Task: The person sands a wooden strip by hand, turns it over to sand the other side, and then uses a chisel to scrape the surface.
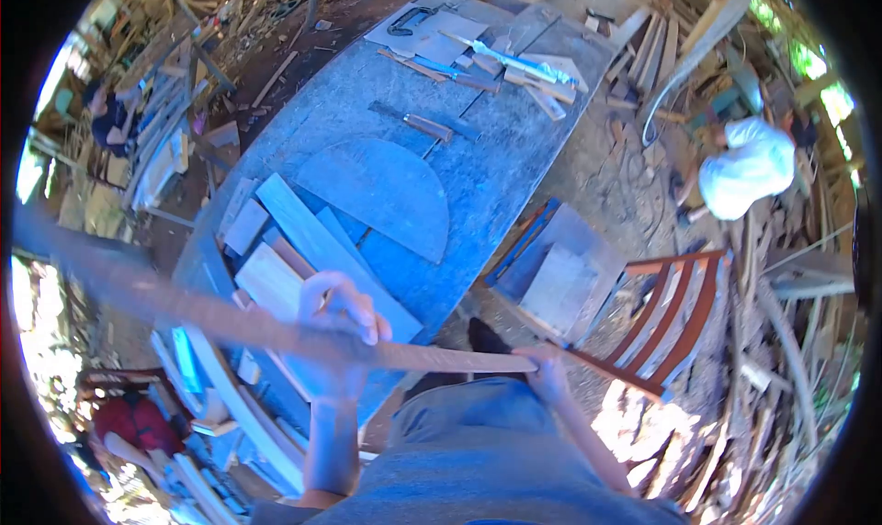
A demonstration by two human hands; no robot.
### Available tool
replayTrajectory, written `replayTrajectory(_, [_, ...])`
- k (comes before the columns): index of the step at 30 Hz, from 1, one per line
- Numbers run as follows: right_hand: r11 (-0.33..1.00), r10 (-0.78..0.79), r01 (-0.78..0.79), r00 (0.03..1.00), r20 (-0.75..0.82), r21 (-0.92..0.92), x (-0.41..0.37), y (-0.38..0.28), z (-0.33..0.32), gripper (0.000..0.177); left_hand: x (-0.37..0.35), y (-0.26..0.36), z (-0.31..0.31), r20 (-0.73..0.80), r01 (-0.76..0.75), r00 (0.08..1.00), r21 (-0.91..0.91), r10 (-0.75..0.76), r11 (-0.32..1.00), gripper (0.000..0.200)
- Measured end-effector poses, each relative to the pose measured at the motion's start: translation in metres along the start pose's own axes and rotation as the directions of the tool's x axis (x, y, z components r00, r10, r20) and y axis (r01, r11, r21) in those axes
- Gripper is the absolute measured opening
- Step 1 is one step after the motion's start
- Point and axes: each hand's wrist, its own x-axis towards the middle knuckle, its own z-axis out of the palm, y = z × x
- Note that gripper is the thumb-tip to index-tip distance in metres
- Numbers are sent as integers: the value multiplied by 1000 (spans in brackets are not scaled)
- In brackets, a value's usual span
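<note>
A long, narrow wooden strip [441,358] runs across the view in front of my body, its left part blurred by motion. Under and around the strip's middle is my left hand [338,332], with the fingers curled over it. My right hand [548,373] grips the strip's right end beside my shirt. Below the strip and beyond it lies the blue-grey worktable [312,102]. On it rest a half-round board [386,194], a chisel-like tool with a wooden handle [428,127] and several loose boards [312,240] near my left hand.
A slatted wooden chair [675,318] and a square seat-like piece [560,277] stand right of the table. A person in a white shirt [746,169] bends at the right. Another person [112,121] is at the far left. Curved wood pieces [243,410] lie at the lower left.
</note>
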Motion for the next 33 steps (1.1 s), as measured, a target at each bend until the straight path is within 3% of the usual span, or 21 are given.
replayTrajectory(3, [995,39,-42,999,-34,-87,20,-29,5,22,-39,43,10,78,-208,973,-96,215,973,81])
replayTrajectory(5, [986,-97,65,973,-209,-156,34,-32,5,21,-70,69,2,1,-461,887,-2,461,887,78])
replayTrajectory(6, [987,-87,55,974,-210,-154,43,-36,1,21,-83,77,-5,0,-452,892,-2,452,892,78])
replayTrajectory(8, [973,-132,76,959,-252,-218,63,-44,-11,20,-101,87,-15,111,-703,602,545,791,458,72])
replayTrajectory(9, [965,-188,125,943,-276,-231,78,-41,-13,21,-102,83,-15,105,-699,603,547,790,461,72])
replayTrajectory(11, [952,-261,187,911,-319,-242,109,-38,-22,27,-105,71,-13,-399,-441,282,754,872,487,51])
replayTrajectory(12, [950,-277,202,898,-341,-239,127,-40,-28,33,-110,71,-23,-409,-435,273,755,871,491,51])
replayTrajectory(14, [893,-364,145,789,-495,-426,168,-49,-36,60,-125,68,-55,-544,-221,374,734,751,642,45])
replayTrajectory(15, [892,-373,164,793,-482,-421,189,-53,-34,60,-134,64,-62,-547,-220,354,740,759,636,45])
replayTrajectory(17, [971,-182,2,652,-737,-238,224,-60,-28,82,-147,49,-72,-619,4,601,634,505,773,46])
replayTrajectory(18, [970,-196,27,667,-719,-240,234,-62,-23,82,-147,35,-77,-632,-1,576,634,519,773,46])
replayTrajectory(20, [976,109,62,691,-715,208,254,-60,-7,88,-136,-1,-80,-690,-111,464,577,555,809,43])
replayTrajectory(21, [983,91,43,731,-676,179,258,-45,14,83,-124,-16,-72,-736,-110,394,556,550,824,45])
replayTrajectory(22, [864,188,-12,935,-302,503,254,-31,30,83,-116,-28,-71,-751,-121,360,551,553,826,45])
replayTrajectory(23, [669,144,-200,980,139,716,247,-25,39,83,-108,-40,-73,-772,-111,366,519,520,848,47])
replayTrajectory(25, [597,-79,-433,806,587,675,214,-92,31,80,-93,-62,-83,-774,-99,412,486,480,868,51])
replayTrajectory(28, [520,-282,-589,565,775,619,194,-143,39,73,-55,-77,-78,-824,-41,372,446,428,894,50])
replayTrajectory(30, [6,-292,-881,451,844,473,200,-159,52,70,-32,-88,-73,-840,-22,367,422,400,906,49])
replayTrajectory(31, [-25,-319,-925,368,873,380,213,-171,52,51,-22,-94,-72,-842,-8,361,427,401,904,48])
replayTrajectory(32, [10,-333,-947,299,894,320,226,-170,60,51,-9,-94,-60,-840,-62,395,380,372,923,45])
replayTrajectory(33, [72,-220,-916,372,902,395,239,-164,70,41,-1,-98,-60,-852,-86,386,348,353,934,44])
